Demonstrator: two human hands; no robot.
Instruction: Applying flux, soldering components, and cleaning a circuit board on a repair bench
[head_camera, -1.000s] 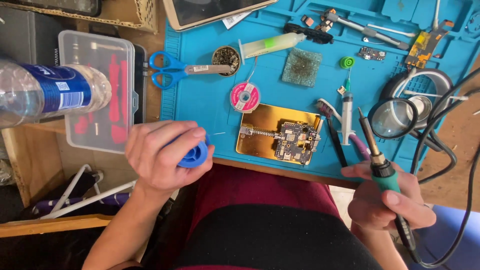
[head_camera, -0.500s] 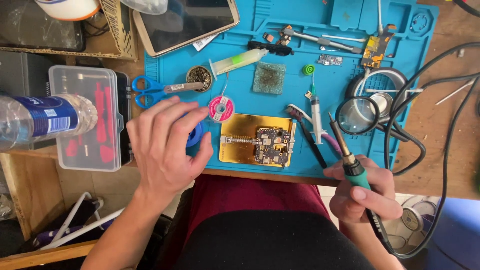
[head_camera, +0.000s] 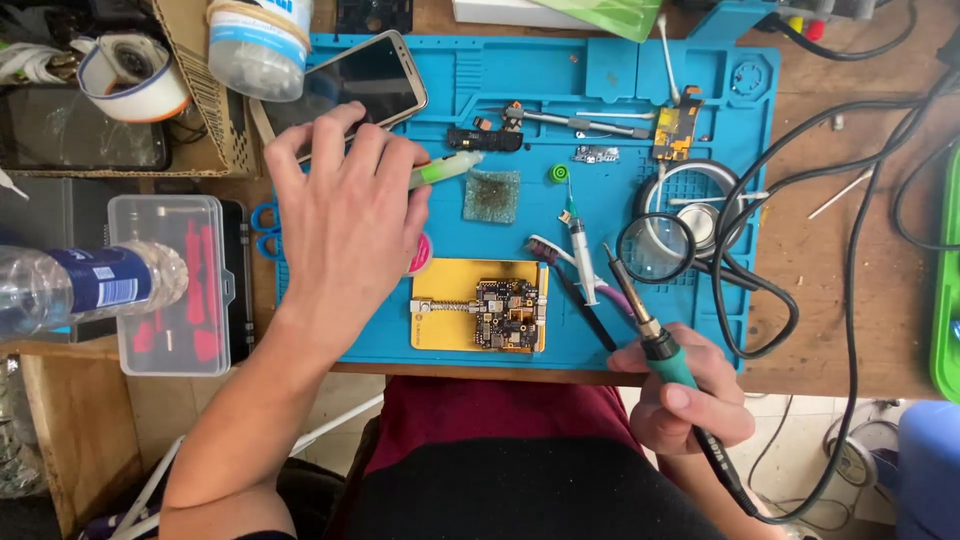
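we see a matt blue rubbery mat (head_camera: 620, 330) on a worn wooden table (head_camera: 840, 230); a glossy glass phone (head_camera: 365, 80); a clear plastic box (head_camera: 170, 285); a soldering iron (head_camera: 650, 335) with a metal tip and green rubbery grip

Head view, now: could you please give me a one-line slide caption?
Left hand reaches over the blue mat; right hand holds a soldering iron beside the circuit board.

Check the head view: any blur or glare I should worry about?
Head view: mostly sharp, lit evenly; the circuit board and soldering iron read crisply. Left hand is slightly soft at the fingertips. The phone screen shows a faint sheen, the magnifier lens a pale reflection. Slight wide-angle bending at the edges.
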